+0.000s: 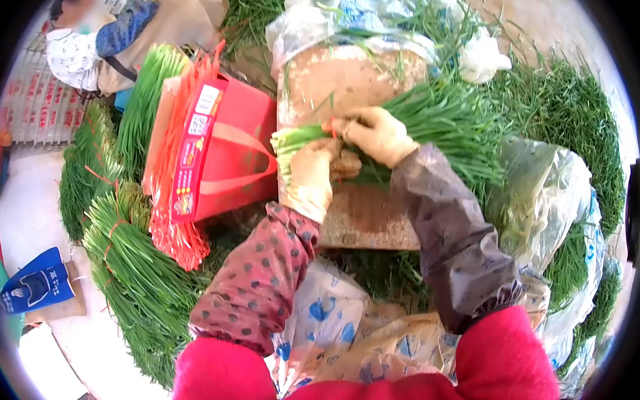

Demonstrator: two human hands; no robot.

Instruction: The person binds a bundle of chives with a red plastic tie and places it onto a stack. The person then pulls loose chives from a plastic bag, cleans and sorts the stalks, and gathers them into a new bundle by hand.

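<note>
A bundle of garlic chives (442,120) lies across a worn wooden board (352,81), pale stem ends to the left and green leaves to the right. My left hand (312,173), in a pale glove, is closed around the near side of the stems. Over the top of the bundle, my gloved right hand (377,133) has its fingers pinched on an orange tie (329,126) at the stems. The far end of the tie is hidden by the fingers and stems.
Left of the board stands a red bag (237,148) with orange tie strands (174,230) hanging beside it. Tied chive bundles (131,264) are stacked at the left. Loose chives (562,117) and plastic sheeting (539,193) lie right. Another person (92,51) sits at upper left.
</note>
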